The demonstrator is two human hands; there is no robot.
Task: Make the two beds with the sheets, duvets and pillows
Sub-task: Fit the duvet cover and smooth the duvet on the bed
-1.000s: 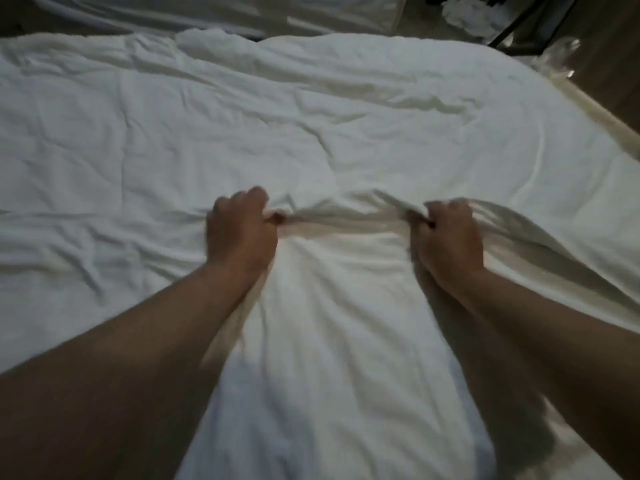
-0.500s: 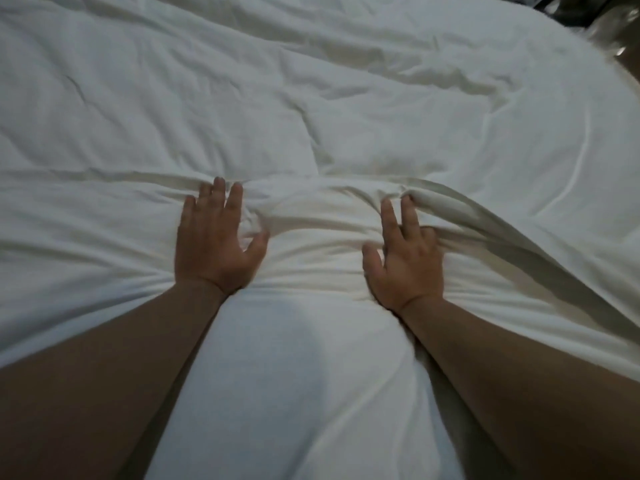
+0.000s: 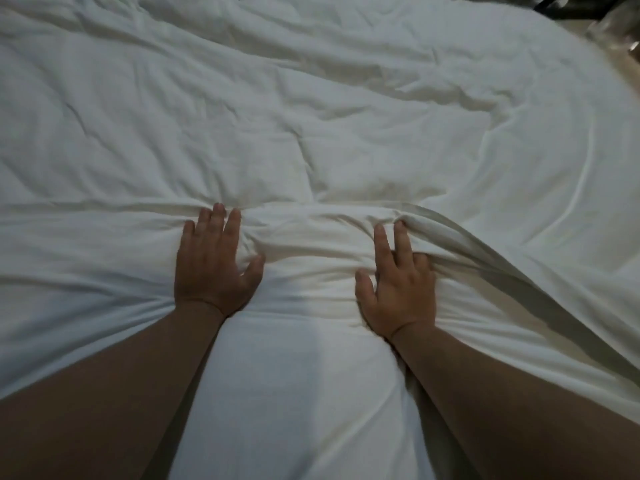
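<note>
Bedding fills nearly the whole view: a white duvet point(image 3: 346, 116) lies spread across the bed, rumpled, with long creases running over its far half and a smoother stretch close to the person. Across the middle runs a bunched ridge point(image 3: 311, 233) of the fabric, and both hands sit on it, well apart, with the ridge humped between them.

The left hand point(image 3: 213, 268) lies palm down with its fingers straight and close together, thumb angled out to the side, pressing flat into the duvet; it grips nothing. The right hand point(image 3: 398, 292) is also palm down and pressing, its thumb, index and middle fingers stretched forward (the two outer fingers are tucked under the cloth, so how they lie cannot be told). Fabric puckers around both wrists where the hands sink in.

From beside the right hand a loose edge of the cover point(image 3: 485, 251) rises slightly and sweeps away toward the near right, casting a shadow under itself. Both bare forearms reach in from the bottom of the view.

At the far right corner, past the bed, something dark point(image 3: 588, 8) and a clear, shiny object point(image 3: 620, 32) show, too blurred to name.
</note>
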